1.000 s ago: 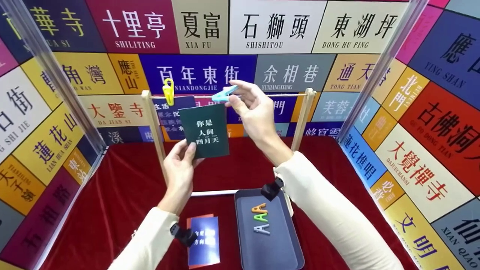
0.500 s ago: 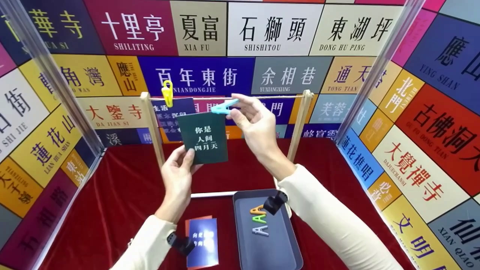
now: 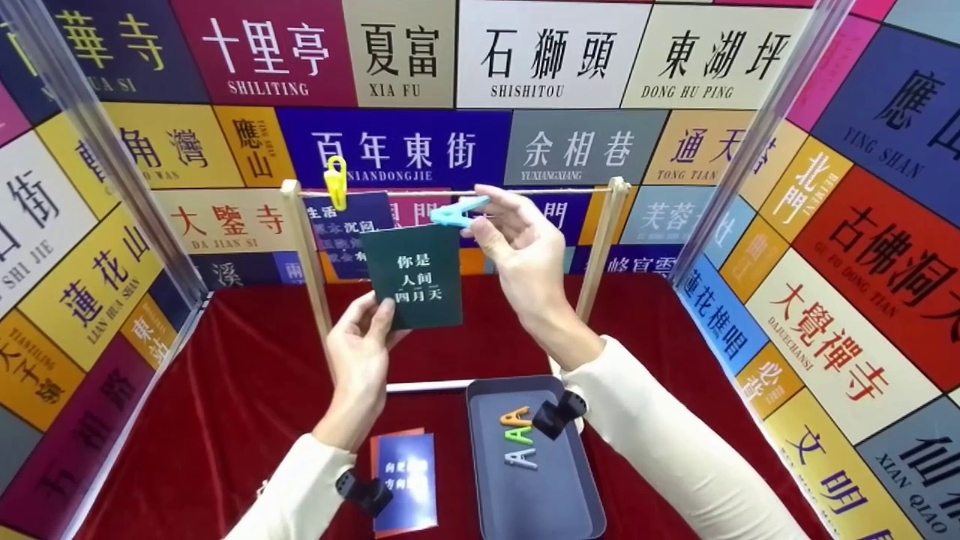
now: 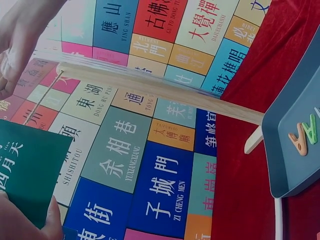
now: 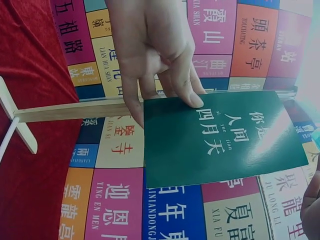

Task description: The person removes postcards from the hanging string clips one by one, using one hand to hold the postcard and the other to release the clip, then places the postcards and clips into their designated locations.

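Note:
My left hand (image 3: 360, 341) pinches a dark green card (image 3: 416, 277) with white characters by its lower left corner, thumb in front. The card stands upright, below the string (image 3: 540, 193) of a wooden frame. In my right hand (image 3: 525, 251) a light blue clothespin (image 3: 456, 212) is pinched at its handles, its tip pointing left close to the card's upper right corner. To the left, a yellow clip (image 3: 337, 184) holds a dark blue card (image 3: 349, 214) on the string. The right wrist view shows the green card (image 5: 220, 140) with the left thumb on its face.
A grey tray (image 3: 555, 487) at the front holds an orange, a green and a pale blue clothespin (image 3: 521, 458). Left of it a blue card (image 3: 406, 495) lies over a red-orange one on the dark red cloth (image 3: 217, 420). Wooden posts (image 3: 600, 247) flank the string.
Both hands have come down slightly, so the green card and the light blue clothespin sit lower under the string. The right hand has also shifted a little right. Both grips are unchanged.

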The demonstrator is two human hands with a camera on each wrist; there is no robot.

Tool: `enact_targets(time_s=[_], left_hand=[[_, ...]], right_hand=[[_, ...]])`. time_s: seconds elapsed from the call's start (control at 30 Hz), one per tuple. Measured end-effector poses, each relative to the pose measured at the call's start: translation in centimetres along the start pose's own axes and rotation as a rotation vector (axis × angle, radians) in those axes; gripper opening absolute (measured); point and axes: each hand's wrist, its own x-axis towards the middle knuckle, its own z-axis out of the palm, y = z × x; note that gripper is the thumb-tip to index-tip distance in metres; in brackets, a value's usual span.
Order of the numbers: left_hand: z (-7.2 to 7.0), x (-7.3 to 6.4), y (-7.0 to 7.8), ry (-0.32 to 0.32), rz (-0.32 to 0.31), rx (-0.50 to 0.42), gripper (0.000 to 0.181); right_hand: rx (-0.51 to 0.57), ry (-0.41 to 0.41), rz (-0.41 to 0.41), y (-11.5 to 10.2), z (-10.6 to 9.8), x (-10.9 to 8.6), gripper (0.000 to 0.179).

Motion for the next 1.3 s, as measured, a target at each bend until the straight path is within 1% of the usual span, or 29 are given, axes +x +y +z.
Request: enact_targets(time_s=[0.17, 0.37, 0.57, 0.7, 0.9, 1.03, 1.3], left_hand=[[-0.2, -0.5, 0.0, 0.0, -0.007, 0.003, 0.026], [-0.8, -1.0, -0.1, 0.005, -0.015, 0.004, 0.026], [-1.4, -1.5, -0.3, 0.021, 0.006, 0.022, 0.024], [-1.7, -1.9, -0.5, 0.014, 0.015, 0.022, 0.024], [-1.8, -2.5, -0.5, 0.012, 0.014, 0.033, 0.025], [-1.8, -2.8, -0.6, 0.004, 0.011, 0.043, 0.024], [-2.1, -3.3, -0.8, -0.006, 0.003, 0.055, 0.024]], right_hand=[[0.004, -0.008, -0.019, 0.2, -0.3, -0.6, 0.037], [0.01, -0.015, -0.011, 0.5, -1.0, -1.3, 0.048], [0.011, -0.009, 0.011, 0.6, -1.6, -2.2, 0.044], [-0.003, -0.022, 0.003, 0.6, -2.0, -2.9, 0.045], [-0.012, -0.042, -0.019, 0.3, -2.3, -3.7, 0.048], [-0.007, -0.037, -0.009, 0.3, -2.6, -4.3, 0.052], [0.005, -0.042, 0.0, 0.5, -3.1, -5.4, 0.051]])
